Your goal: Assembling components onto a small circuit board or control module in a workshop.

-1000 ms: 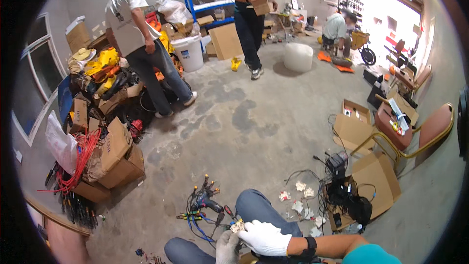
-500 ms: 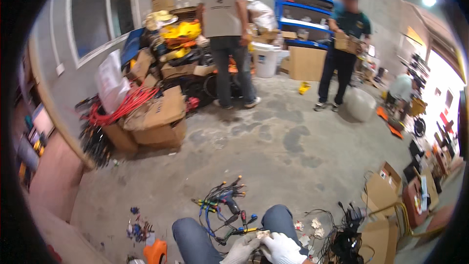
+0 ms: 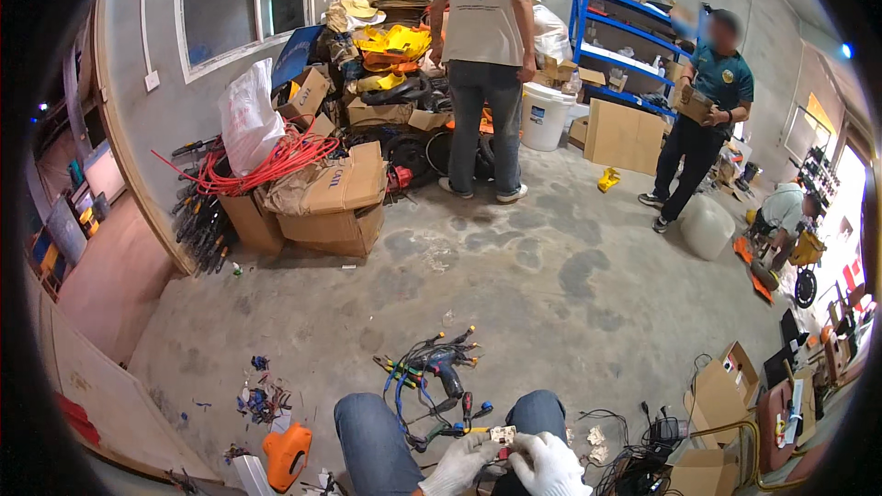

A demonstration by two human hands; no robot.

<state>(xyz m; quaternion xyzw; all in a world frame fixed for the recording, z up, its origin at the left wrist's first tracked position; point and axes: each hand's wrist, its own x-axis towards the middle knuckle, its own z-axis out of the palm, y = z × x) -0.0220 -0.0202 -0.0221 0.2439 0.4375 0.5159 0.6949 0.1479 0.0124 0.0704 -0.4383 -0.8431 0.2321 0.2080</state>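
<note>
Both my hands wear white gloves and meet between my knees at the lower edge. My left hand (image 3: 459, 465) and my right hand (image 3: 549, 465) pinch a small cream-coloured block (image 3: 503, 434) between them; its exact kind is too small to make out. Just beyond it on the floor lies a bundle of dark cables (image 3: 405, 377) with yellow and blue ends. Among the cables rests a dark blue power drill (image 3: 447, 377), and a red-and-black-handled tool (image 3: 468, 403) lies close by. Several similar cream pieces (image 3: 597, 445) lie to the right of my knee.
At left are an orange plastic part (image 3: 288, 455) and small blue scraps (image 3: 264, 400). Black cables (image 3: 648, 445) and open cardboard boxes (image 3: 721, 395) lie at right. A large carton (image 3: 335, 207) with red cable (image 3: 266, 170) stands farther off. Three other people are beyond.
The whole view has shifted, so the room appears farther right. My hands stay together on the cream block, which now shows more plainly. The standing person at right holds a box in both frames.
</note>
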